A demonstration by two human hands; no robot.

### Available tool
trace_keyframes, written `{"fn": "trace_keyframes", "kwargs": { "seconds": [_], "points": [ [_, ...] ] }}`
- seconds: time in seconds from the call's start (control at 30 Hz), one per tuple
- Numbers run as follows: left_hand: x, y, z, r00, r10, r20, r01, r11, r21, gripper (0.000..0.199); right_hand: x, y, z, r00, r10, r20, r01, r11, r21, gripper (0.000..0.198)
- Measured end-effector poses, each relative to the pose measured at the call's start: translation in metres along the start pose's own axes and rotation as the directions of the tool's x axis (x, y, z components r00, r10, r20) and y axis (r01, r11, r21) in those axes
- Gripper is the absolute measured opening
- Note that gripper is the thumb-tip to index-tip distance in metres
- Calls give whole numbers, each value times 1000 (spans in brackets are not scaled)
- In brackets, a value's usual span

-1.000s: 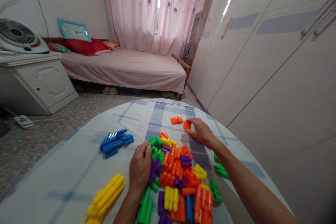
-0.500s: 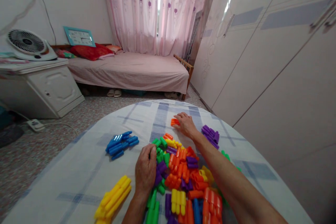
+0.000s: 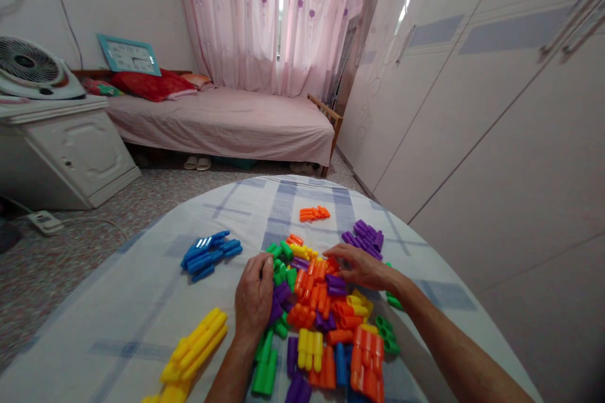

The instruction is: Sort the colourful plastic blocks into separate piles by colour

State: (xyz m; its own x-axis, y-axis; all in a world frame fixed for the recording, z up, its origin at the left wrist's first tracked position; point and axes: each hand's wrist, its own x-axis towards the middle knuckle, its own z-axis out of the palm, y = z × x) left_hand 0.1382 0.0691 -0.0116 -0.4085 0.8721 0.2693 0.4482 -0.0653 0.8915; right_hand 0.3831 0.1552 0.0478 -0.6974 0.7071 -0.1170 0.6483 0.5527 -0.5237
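Note:
A mixed pile of plastic building blocks shaped like joined tubes point(image 3: 309, 283) lies in front of me, in orange, green, purple, yellow and blue. My left hand point(image 3: 255, 293) rests at the pile's left edge beside the green blocks point(image 3: 283, 274), fingers curled and their tips hidden. Over the pile's far right side is my right hand point(image 3: 362, 264), fingers stretched out and touching or just above an orange-red block point(image 3: 333, 263). Purple blocks point(image 3: 336, 285) lie under its palm side. Beyond the pile, a small orange group point(image 3: 314, 213) sits by itself.
Separate groups surround the pile: blue blocks point(image 3: 208, 256) at left, yellow blocks point(image 3: 196, 346) nearer me, purple blocks point(image 3: 365, 238) at right, and green blocks point(image 3: 394, 301) beside my right forearm. A checked cloth point(image 3: 155, 289) covers the rounded table. Beyond stands a bed point(image 3: 227, 116).
My right hand has come back from the orange group at the far side to the pile, leaving the orange blocks there. My left hand stays by the pile. The view has shifted slightly.

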Motion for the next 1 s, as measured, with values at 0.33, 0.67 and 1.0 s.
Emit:
{"fn": "trace_keyframes", "kwargs": {
  "seconds": [0.33,0.67,1.0],
  "points": [
    [0,2,0,1000,-8,0,8,1000,4,35,-5,-1,-8,997,82,11,-81,995,-60,29],
    [-1,0,1,1000,6,-4,-6,1000,-9,34,-28,-25,-43,984,64,-167,-46,993,110,32],
    [-7,5,0,960,279,-25,-280,960,-17,32,-31,-38,-41,955,106,-277,86,794,601,32]
  ]
}}
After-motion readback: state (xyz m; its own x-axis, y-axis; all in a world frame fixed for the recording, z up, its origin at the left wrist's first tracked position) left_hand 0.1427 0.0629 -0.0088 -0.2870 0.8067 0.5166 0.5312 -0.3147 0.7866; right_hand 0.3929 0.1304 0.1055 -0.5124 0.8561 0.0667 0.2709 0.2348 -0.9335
